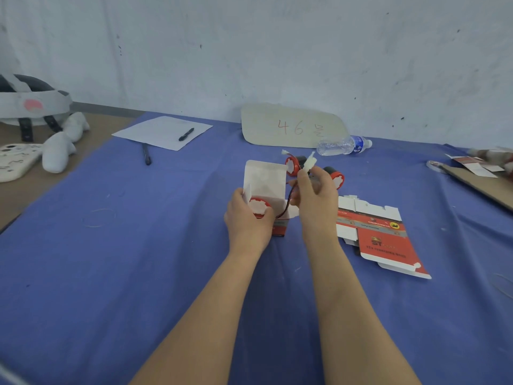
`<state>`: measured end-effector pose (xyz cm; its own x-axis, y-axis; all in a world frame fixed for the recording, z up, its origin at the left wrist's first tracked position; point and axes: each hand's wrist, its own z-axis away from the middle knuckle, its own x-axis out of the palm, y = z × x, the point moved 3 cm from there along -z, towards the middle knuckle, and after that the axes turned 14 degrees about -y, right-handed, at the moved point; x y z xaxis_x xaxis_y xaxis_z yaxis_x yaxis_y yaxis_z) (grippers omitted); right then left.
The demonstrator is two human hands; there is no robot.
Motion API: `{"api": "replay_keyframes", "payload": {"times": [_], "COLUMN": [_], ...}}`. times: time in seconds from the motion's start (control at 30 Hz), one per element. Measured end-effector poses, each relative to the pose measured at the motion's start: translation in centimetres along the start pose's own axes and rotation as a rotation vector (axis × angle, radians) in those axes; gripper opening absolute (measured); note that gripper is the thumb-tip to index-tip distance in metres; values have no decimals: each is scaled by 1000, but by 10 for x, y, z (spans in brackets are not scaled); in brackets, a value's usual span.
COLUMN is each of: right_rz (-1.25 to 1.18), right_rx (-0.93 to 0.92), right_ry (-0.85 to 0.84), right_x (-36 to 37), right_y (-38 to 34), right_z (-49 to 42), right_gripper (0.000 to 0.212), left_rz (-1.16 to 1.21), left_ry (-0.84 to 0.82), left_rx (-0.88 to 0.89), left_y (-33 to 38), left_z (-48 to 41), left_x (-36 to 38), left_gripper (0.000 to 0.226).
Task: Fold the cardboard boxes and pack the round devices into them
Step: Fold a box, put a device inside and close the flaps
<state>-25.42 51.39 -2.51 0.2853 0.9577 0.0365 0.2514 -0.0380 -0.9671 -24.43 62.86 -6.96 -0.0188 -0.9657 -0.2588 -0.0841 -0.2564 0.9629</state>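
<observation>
packing: left hand [247, 218] grips the box [265, 179], device [259, 207] in its mouth; right hand [313, 190], at two o'clock, pinches the plug [309, 162]. i'd tuck the wire [289, 197] in next.

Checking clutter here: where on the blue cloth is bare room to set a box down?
Free: blue tablecloth left of the left hand, up to the white paper sheet and black pen. Crowded: beside the right hand, flat red-and-white cardboard cartons, red round devices.

Head-worn view, forward and down, close over table [111, 273]
</observation>
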Motion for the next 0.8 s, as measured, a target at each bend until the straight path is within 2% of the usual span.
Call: {"api": "replay_keyframes", "payload": {"times": [0.1,0.23,0.33,0.5,0.63,0.73,0.8], "right_rz": [302,535,609,735,826,802,824], "right_rx": [-172,-346,-298,-128,-194,-223,-196], "right_ry": [-24,2,5,-176,-289,-290,-290], "right_x": [6,11,11,20,28,30,29], "right_y": [-8,-15,-13,0,2,1,0], "right_z": [6,12,11,8,11,11,10], "right_gripper": [23,27,22,22,24,18,18], "left_rz": [13,4,5,22,-2,2,-1], "left_ry": [19,31,29,39,57,48,43], "left_rx": [9,0,-13,-36,-25,-25,-19], "left_y": [0,1,1,0,2,2,2], "left_z": [0,1,1,0,0,0,1], "left_x": [-1,-1,-1,-2,-2,-1,-1], "left_gripper": [62,66,70,60,49,44,49]}}
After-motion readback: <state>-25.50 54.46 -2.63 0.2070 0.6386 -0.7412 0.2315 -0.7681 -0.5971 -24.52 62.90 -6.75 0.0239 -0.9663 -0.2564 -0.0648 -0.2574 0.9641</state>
